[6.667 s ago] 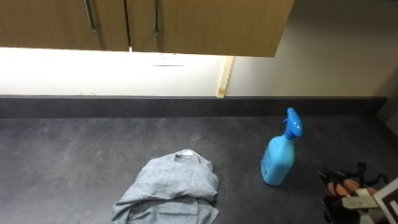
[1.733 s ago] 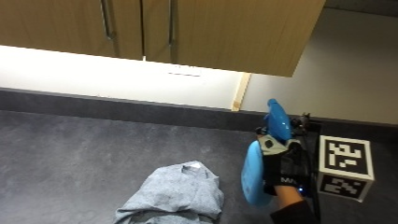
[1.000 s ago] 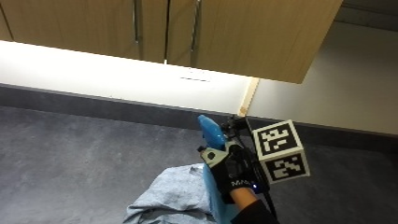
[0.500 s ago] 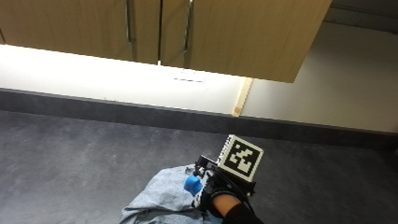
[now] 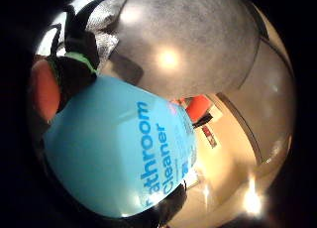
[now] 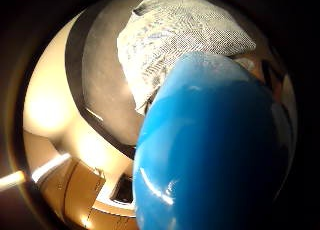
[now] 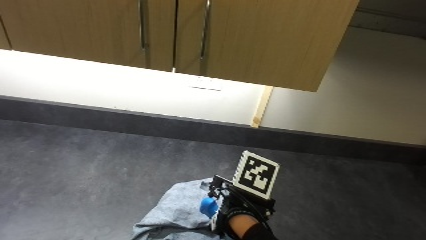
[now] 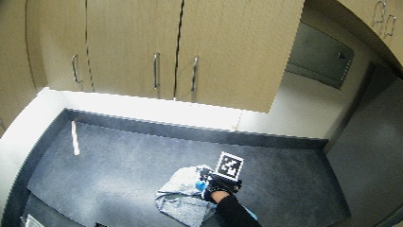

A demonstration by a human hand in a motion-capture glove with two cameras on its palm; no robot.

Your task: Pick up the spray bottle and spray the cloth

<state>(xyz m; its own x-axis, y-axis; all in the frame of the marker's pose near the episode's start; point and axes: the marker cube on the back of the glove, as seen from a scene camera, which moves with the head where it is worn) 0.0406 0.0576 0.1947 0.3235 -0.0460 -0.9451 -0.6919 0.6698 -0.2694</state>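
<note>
My gloved right hand (image 7: 241,224) grips the blue spray bottle (image 7: 208,206) by its neck, held above the dark grey counter (image 7: 86,165). The bottle's blue head points at the grey cloth (image 7: 170,214), which lies crumpled on the counter just left of the hand. In the wide outside view the hand (image 8: 215,188) sits at the cloth's (image 8: 179,198) right edge. The bottle's light blue body (image 5: 124,153), printed "Bathroom Cleaner", fills the little finger side palm view. In the thumb side palm view the bottle (image 6: 215,150) is close, with the cloth (image 6: 175,35) beyond it.
Wooden wall cabinets (image 7: 200,35) hang above a lit white backsplash (image 7: 100,90). A pale wooden strip (image 7: 260,106) stands upright at the wall. A thin pale stick (image 8: 74,137) lies on the counter far left. Bare counter (image 8: 126,161) stretches behind and left of the cloth.
The bottle stood on the counter right of the cloth; my hand took it, lifted it and carried it left and down to the cloth's edge. The outside camera has shifted too.
</note>
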